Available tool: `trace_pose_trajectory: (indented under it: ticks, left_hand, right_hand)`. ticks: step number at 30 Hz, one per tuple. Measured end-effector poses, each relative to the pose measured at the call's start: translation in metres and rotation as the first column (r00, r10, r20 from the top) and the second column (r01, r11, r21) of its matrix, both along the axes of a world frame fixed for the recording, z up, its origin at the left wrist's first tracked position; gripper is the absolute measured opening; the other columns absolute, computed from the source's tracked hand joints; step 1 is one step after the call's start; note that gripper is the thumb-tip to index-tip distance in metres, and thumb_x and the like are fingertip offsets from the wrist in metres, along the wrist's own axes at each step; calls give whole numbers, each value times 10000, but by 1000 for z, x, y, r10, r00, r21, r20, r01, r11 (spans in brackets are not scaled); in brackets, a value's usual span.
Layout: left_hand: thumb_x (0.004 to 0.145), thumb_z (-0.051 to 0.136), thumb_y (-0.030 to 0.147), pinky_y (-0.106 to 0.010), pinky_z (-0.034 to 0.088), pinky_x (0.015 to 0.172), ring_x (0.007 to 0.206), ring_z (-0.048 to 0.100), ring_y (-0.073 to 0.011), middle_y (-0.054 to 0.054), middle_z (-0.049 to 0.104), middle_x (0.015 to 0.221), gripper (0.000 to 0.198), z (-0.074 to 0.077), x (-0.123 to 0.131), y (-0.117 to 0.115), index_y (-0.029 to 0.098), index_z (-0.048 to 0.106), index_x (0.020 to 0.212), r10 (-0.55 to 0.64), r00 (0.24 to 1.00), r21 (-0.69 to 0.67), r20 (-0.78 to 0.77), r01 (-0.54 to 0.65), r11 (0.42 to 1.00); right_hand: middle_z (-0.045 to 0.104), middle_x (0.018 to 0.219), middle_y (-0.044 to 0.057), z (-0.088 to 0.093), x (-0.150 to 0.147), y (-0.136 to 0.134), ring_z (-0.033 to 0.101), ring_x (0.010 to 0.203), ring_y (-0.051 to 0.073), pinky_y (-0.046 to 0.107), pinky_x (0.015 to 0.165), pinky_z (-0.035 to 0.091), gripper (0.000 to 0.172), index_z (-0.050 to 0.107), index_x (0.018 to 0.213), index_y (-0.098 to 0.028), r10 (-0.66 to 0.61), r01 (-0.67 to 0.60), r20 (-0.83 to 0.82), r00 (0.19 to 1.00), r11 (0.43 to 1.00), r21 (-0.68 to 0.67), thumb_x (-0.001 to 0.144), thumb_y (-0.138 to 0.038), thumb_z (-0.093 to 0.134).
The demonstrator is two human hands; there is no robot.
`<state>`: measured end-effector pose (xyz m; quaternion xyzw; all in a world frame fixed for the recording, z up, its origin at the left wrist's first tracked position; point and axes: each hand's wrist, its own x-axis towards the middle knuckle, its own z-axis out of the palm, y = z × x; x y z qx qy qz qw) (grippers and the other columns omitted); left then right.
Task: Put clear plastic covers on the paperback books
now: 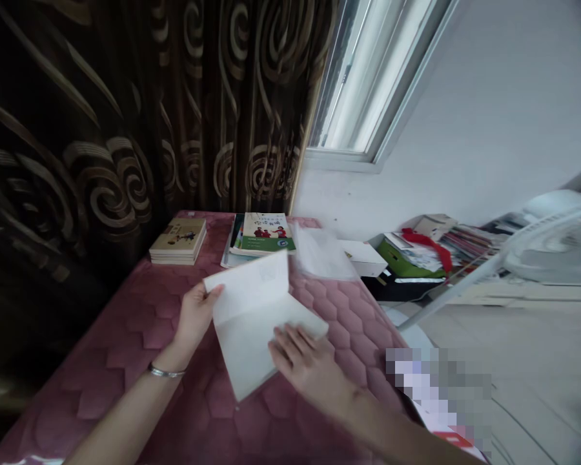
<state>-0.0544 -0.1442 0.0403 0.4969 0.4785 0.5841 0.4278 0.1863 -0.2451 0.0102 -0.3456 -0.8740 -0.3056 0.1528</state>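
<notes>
Leftmost, beyond the left hand (pixel 193 316) and its fingers, hangs a dark patterned curtain (pixel 126 110). Past those fingers, slightly left: stack of small tan-covered books (pixel 178 239) on the pink quilted bed (pixel 140 329). Left hand, silver bracelet (pixel 166 372) at wrist: thumb and fingers closed in a pinch on the near-left edge of an opened white booklet (pixel 252 323). Booklet lies between both sets of fingers, raised above bed, crease across it. Beyond it: pile of books (pixel 267 236), green-and-white cover uppermost. Right hand (pixel 305 371): fingers slightly spread, laid over the booklet's lower page; thumb hidden, cannot tell whether they grip. Beyond right fingers: clear plastic (pixel 322 252), contents unclear; beside it, white box (pixel 364 258), interior hidden. Farther right: dark container (pixel 394 289) bearing green fabric (pixel 392 259), papers (pixel 411 252), red strip (pixel 433 248). Rightmost: white fan (pixel 552 242).
</notes>
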Motion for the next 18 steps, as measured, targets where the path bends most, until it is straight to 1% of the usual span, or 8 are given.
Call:
trace_pose_trajectory:
  ticks: [3, 5, 7, 10, 13, 15, 18]
  left_hand:
    - [699, 688, 474, -267, 487, 631, 700, 612, -174, -64, 711, 853, 413, 4, -13, -22, 127, 664, 921, 116, 991, 2, -70, -117, 993]
    - [698, 683, 475, -258, 479, 617, 677, 602, -173, -49, 697, 792, 386, 4, -20, -41, 136, 656, 880, 162, 973, -12, -167, -166, 986]
    - [689, 679, 482, -234, 445, 556, 606, 571, -158, -19, 663, 690, 359, 2, -22, -60, 150, 645, 823, 186, 949, -50, -255, -205, 977]
    - [666, 669, 498, -220, 418, 515, 556, 551, -150, 3, 634, 619, 351, -3, -22, -83, 167, 619, 770, 206, 940, -135, -273, -250, 959]
    - [647, 667, 516, -222, 424, 523, 552, 554, -155, 4, 631, 601, 367, -10, -21, -96, 170, 609, 757, 237, 935, -186, -262, -290, 939]
    - [637, 677, 522, -228, 432, 536, 565, 562, -162, -4, 641, 614, 384, -16, -22, -100, 167, 613, 767, 262, 929, -208, -260, -319, 925]
    - [621, 699, 534, -239, 446, 553, 590, 580, -176, -17, 661, 646, 419, -22, -24, -102, 164, 620, 801, 279, 932, -235, -232, -332, 913]
  right_hand:
    - [647, 1206, 115, 21, 28, 25, 586, 1143, 256, 438, 987, 478, 201, 632, 1063, -173, 69, -67, 69, 995, 997, -26, 893, -152, 527]
    - [655, 1202, 84, 31, 43, 46, 590, 1140, 233, 421, 992, 484, 194, 641, 1038, -181, 150, -146, 105, 983, 988, -40, 891, -122, 529]
    - [663, 1197, 60, 34, 53, 66, 583, 1156, 211, 406, 994, 490, 187, 649, 1014, -188, 212, -207, 118, 970, 977, -58, 897, -110, 525]
    - [669, 1196, 31, 27, 59, 88, 580, 1169, 187, 391, 996, 498, 186, 662, 984, -202, 289, -283, 100, 952, 957, -69, 913, -116, 513]
    - [685, 1169, 18, 9, 59, 96, 591, 1157, 177, 384, 989, 509, 200, 673, 954, -207, 334, -331, 24, 942, 941, -76, 915, -105, 506]
    - [682, 1177, 30, -3, 59, 95, 588, 1163, 175, 389, 989, 507, 229, 675, 965, -204, 324, -326, -35, 945, 933, -156, 920, -89, 483]
    - [664, 1209, 35, -12, 63, 91, 587, 1164, 163, 399, 1007, 489, 289, 676, 993, -211, 227, -236, -68, 972, 902, -361, 936, -83, 424]
